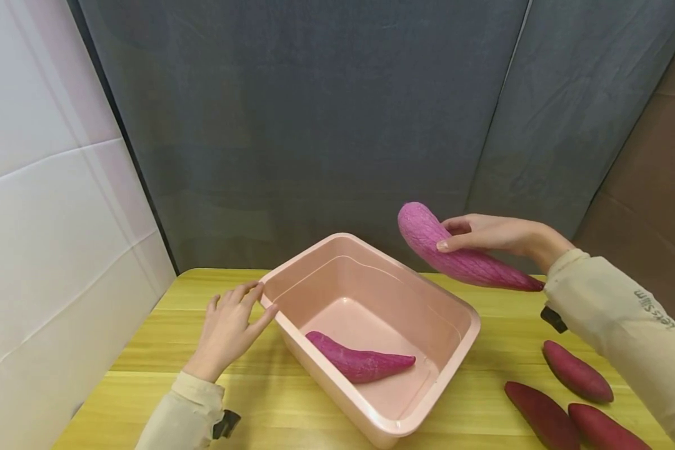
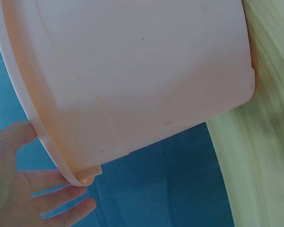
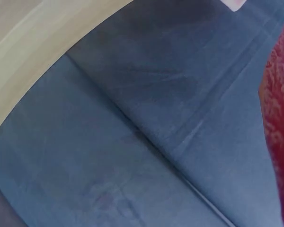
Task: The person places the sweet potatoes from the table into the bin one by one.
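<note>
The only writing that shows is on the right sleeve (image 1: 624, 325) in the head view: a short line of small dark letters printed along the pale fabric of the forearm, seen upside down from this angle. It looks like "Let's slim", though the letters are small and the reading is not certain. Neither wrist view shows any text, label or number.
</note>
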